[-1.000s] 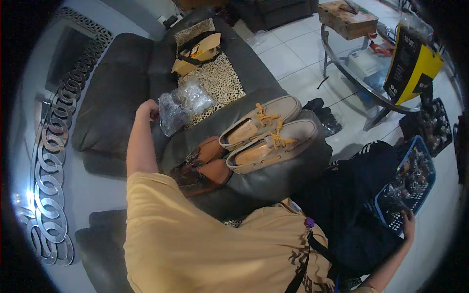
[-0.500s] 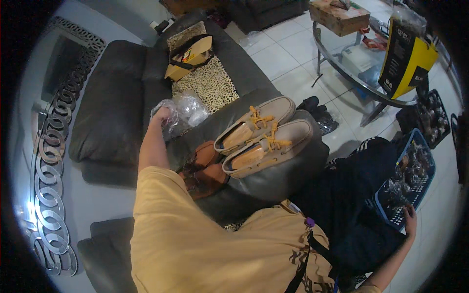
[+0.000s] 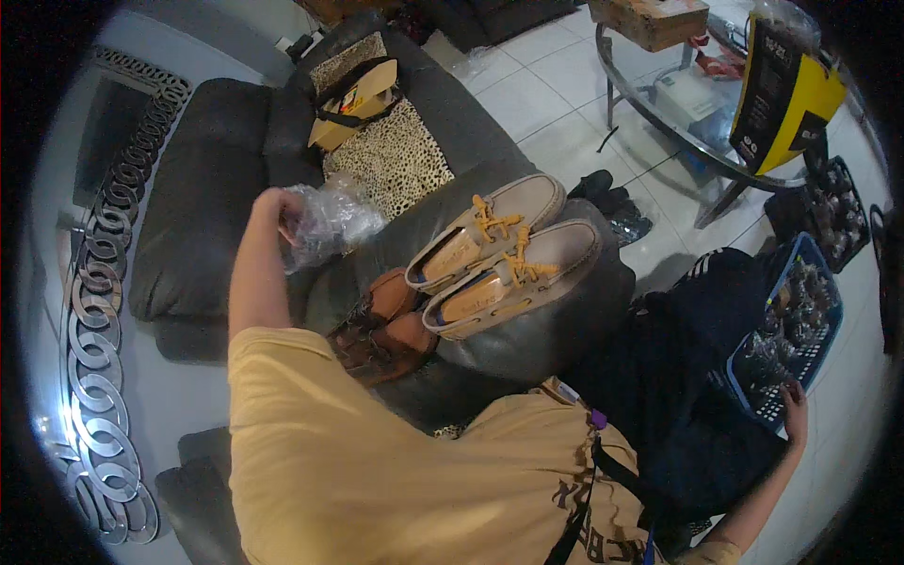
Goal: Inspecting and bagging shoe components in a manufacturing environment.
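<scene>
My left hand (image 3: 280, 209) is bent at the wrist over the sofa, with fingers curled round the edge of a crumpled clear plastic bag (image 3: 337, 224). Partly hidden by the hand, the bag lies against a leopard-print cloth. To its right a pair of beige boat shoes (image 3: 508, 254) with yellow laces stands on the dark sofa arm (image 3: 551, 348). A brown pair of shoes (image 3: 386, 330) sits beside them, nearer me. Low at the right, my right hand (image 3: 796, 411) has bent fingers over the near rim of a blue basket (image 3: 822, 353), which holds several plastic-wrapped items (image 3: 800, 301).
An open cardboard box (image 3: 353, 108) rests on the leopard-print cloth (image 3: 405, 141). A glass table (image 3: 659, 118) carries a carton (image 3: 650, 21) and a black-and-yellow bag (image 3: 786, 99). Dark shoes (image 3: 607, 202) and a black basket (image 3: 838, 212) are on the tiled floor. A ring-patterned mirror frame (image 3: 99, 320) stands left.
My left hand has drawn back to the left, out of the middle of the clear bag to its edge, and the plastic has shifted slightly. The right hand stays at the basket; the view has shifted a little.
</scene>
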Available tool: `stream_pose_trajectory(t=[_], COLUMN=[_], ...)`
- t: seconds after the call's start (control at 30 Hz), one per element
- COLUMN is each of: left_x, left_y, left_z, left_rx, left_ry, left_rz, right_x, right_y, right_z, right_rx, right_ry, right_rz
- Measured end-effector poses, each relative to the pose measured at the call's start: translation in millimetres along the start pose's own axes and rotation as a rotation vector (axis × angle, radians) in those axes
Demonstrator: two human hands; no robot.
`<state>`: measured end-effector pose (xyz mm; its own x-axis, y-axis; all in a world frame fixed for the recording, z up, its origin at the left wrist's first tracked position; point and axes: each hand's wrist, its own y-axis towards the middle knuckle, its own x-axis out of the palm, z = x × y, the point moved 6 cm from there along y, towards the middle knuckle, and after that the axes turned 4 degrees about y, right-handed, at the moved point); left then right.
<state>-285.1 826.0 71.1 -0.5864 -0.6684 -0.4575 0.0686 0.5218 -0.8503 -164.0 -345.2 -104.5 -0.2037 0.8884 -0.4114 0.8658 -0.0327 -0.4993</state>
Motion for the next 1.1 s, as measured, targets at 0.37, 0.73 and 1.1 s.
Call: stream_pose_trajectory(t=[0.37,0.73,1.1], left_x=[-69.6,-101.0,-197.2], left_y=[-45.5,-142.9,-217.3], left_z=[-44.8,-32.4,49.6], left_rx=[0.394,-0.330,-0.143], left_ry=[-0.446,0.307,0.599], left_rz=[0.405,0.456,0.909], right_x=[27.0,18.5,39.2], right_y=[10.1,-2.9,-8.5], right_z=[-16.5,-18.9,-39.9], right_rx=[-0.051,-0.049,-0.119], right_ry=[0.019,-0.024,0.047], right_rz=[-0.015,0.060,0.023])
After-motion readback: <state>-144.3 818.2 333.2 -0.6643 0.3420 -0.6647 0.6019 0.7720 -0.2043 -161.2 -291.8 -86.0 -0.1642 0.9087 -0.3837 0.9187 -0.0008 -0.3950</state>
